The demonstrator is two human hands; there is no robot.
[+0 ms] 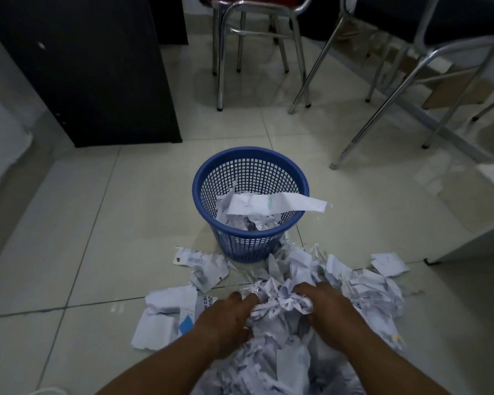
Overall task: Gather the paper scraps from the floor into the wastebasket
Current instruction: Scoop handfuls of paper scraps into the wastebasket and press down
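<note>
at the near edge, both forearms reach forward into a heap of paper scraps (285, 363) spread on the floor (97, 223). the left hand (226, 317) and right hand (330, 309) face each other with fingers curled inward, gripping a crumpled wad of scraps (280, 302) between them at the top of the heap. the left hand's fingertips dig into the wad from the left, and the right hand clamps it from the right.

just left of the left hand lie a few flat white sheets (166, 312), one with a blue patch and some printed letters. a little farther on, a crinkled printed scrap (203, 266) lies alone on the tile. to the right, a small torn piece (388, 263) lies apart from the heap's edge.

beyond the heap stands the blue wastebasket (248, 243), upright, its mesh wall touching the far fringe of the scraps. it is partly filled with crumpled paper, and a long white strip (283, 202) lies across the opening and hangs out over the right rim.

farther back, a dark cabinet (83, 67) stands on the left. two chairs with chrome legs follow: a red-seated chair (251, 38) in the middle and a dark-seated chair (411, 52) to the right, with cardboard boxes (454, 86) behind it.
</note>
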